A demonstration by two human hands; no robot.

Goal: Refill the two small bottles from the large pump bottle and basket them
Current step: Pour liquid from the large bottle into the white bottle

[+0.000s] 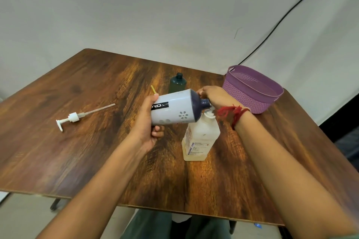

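Left hand (147,122) grips the tilted lavender bottle's (174,108) base; right hand (210,95) curls round its neck, over the translucent bottle (201,137) mid-counter (97,151). Purple basket (252,91) sits at the far right corner.

Lavender bottle (172,109), dark purple neck: tipped near-horizontal, neck toward 3 o'clock, mouth at clear labelled bottle (200,139) opening; left hand (147,122) grips base, right hand (211,96) grips neck. Clear bottle upright, mid-worktop. From it: dark green bottle (177,83) upright, 12 o'clock; pump head (72,117) with tube flat, 9 o'clock; purple basket (252,91), 2 o'clock.
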